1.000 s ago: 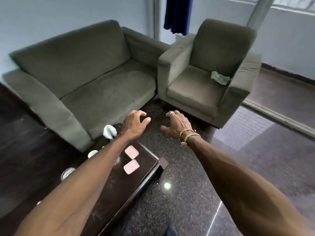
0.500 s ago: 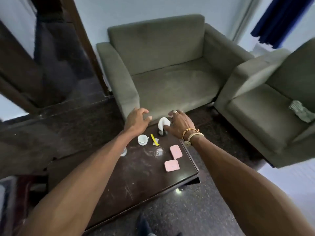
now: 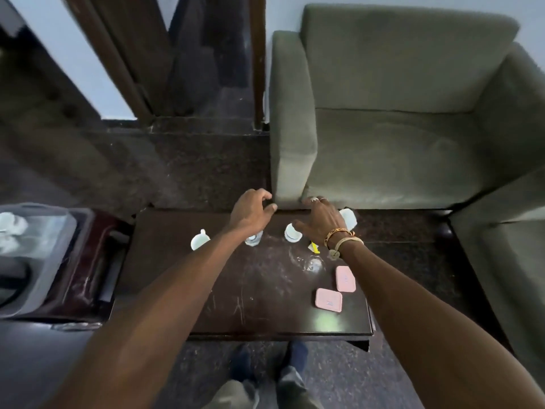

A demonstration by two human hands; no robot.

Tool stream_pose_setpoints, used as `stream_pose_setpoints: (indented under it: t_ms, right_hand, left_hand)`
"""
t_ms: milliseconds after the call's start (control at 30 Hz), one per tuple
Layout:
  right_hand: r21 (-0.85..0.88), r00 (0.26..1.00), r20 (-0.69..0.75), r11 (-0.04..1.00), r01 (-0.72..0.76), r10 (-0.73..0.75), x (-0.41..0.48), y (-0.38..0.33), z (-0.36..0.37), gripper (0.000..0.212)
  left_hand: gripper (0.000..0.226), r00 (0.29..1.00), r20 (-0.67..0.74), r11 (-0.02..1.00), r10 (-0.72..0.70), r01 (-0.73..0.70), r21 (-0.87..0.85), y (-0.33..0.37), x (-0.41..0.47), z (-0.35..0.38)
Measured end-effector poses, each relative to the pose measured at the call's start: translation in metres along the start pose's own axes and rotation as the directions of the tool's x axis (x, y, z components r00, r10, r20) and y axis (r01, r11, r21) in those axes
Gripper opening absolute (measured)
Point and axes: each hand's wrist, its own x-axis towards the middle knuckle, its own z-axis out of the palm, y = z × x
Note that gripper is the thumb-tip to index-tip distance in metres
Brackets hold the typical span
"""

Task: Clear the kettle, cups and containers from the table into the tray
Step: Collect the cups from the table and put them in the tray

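On the dark low table (image 3: 250, 305) stand a white cup (image 3: 200, 239) at the left, a clear glass (image 3: 253, 239) and a second white cup (image 3: 292, 233) in the middle. A white container (image 3: 348, 217) shows behind my right wrist. Two pink square containers (image 3: 328, 300) (image 3: 345, 278) lie at the right. My left hand (image 3: 250, 212) hovers above the glass, fingers loosely curled and holding nothing. My right hand (image 3: 323, 218) hangs just over the second cup, also holding nothing. A grey tray (image 3: 59, 252) with white cups lies at the far left, blurred.
A yellow packet (image 3: 315, 248) lies by my right wrist. A green sofa (image 3: 398, 128) stands right behind the table, another seat (image 3: 507, 246) at the right. A dark wooden doorframe (image 3: 256, 63) is at the back. My feet (image 3: 265, 367) are at the table's near edge.
The view has swung left and down, bringing the whole table and the tray into sight. Both hands stay stretched forward and now hover over the cups and glass.
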Motion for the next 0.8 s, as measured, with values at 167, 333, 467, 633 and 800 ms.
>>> stream_pose_setpoints:
  t_ms: [167,333,467,633,800]
  right_hand:
    - [-0.040,0.993,0.106,0.997,0.059,-0.054,0.024,0.011,0.010,0.063]
    - [0.024,0.994,0.049,0.995,0.093,-0.094,0.055,0.001,-0.009,0.061]
    - [0.080,0.996,0.028,0.993,0.081,-0.084,0.065,-0.009,-0.005,0.059]
    - [0.082,0.993,0.113,0.997,0.016,-0.025,0.058,-0.002,0.035,0.056]
    - [0.044,0.982,0.170,0.995,-0.085,0.077,0.054,0.015,0.077,0.041]
  left_hand:
    - [0.036,0.997,-0.004,0.996,-0.083,0.083,-0.017,-0.006,0.004,0.013]
    - [0.036,0.987,-0.101,0.991,-0.126,0.119,-0.068,0.002,0.018,0.003]
    - [0.036,0.982,-0.105,0.983,-0.159,0.148,-0.110,-0.005,0.023,0.003]
    - [0.035,0.979,-0.003,0.971,-0.205,0.203,-0.130,-0.033,0.017,0.030]
    - [0.034,0.969,0.086,0.962,-0.232,0.241,-0.125,-0.057,0.017,0.061]
